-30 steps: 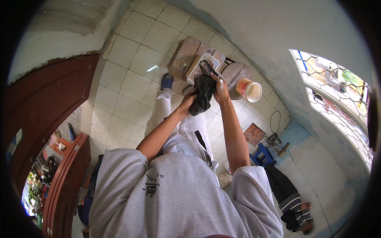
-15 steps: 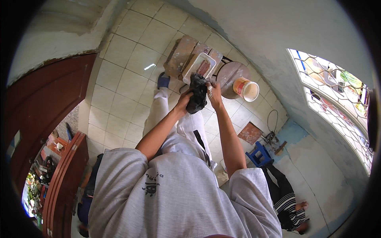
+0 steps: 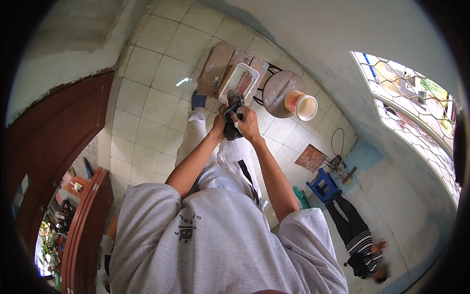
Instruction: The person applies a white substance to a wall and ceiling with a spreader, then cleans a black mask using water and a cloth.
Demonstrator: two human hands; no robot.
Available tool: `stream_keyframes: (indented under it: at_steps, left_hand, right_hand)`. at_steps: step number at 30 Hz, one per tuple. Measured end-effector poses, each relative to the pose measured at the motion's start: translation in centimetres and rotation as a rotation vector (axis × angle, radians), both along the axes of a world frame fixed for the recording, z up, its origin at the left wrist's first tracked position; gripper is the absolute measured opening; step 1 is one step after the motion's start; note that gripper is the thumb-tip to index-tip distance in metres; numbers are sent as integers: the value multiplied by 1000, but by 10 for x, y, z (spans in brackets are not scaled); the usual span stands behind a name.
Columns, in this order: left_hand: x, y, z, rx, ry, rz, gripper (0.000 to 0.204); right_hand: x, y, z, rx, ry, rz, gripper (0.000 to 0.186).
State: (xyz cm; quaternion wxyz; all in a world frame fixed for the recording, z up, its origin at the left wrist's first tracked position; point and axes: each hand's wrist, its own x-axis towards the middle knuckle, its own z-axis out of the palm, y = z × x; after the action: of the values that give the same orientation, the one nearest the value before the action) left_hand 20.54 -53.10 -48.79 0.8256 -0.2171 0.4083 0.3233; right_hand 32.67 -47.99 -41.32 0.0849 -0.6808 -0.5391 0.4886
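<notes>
A crumpled black plastic bag [image 3: 235,100] is between my two hands, in front of my legs. My left hand [image 3: 218,126] grips its left side with curled fingers. My right hand [image 3: 248,124] is closed on the bag's right side, with the thumb laid across its front and pale smears on the skin. What the bag contains, if anything, is hidden. Just beyond it lies a white rectangular tray [image 3: 257,82] with a reddish-brown flat piece [image 3: 244,84] inside.
The tray rests on paint-spotted boards [image 3: 216,67]. Beside them a round stool [image 3: 277,92] carries an open bucket [image 3: 293,102]. A person in a striped top [image 3: 360,241] is at the right, near a blue stool [image 3: 323,185]. A brown door [image 3: 61,132] stands left.
My right hand has shifted from the bag's upper right edge down and inward over its front. The bag has come slightly left and is more bunched. My left hand has moved a little left.
</notes>
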Motion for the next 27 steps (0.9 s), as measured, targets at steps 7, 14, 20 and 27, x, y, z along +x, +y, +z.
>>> stream_keyframes:
  at_steps: [7, 14, 20, 27]
  left_hand:
    - [1, -6, -20, 50, 70, -18, 38]
    - [5, -3, -30, 172, 63, -24, 33]
    - [8, -3, -37, 57, -38, 60, 36]
    - [4, 4, -38, 89, -87, 24, 35]
  right_hand:
    - [3, -1, -3, 14, 52, 9, 29]
    - [10, 0, -1, 27, 117, 74, 26]
    - [12, 9, 10, 21, 127, 148, 26]
    - [14, 16, 12, 23, 153, 89, 27]
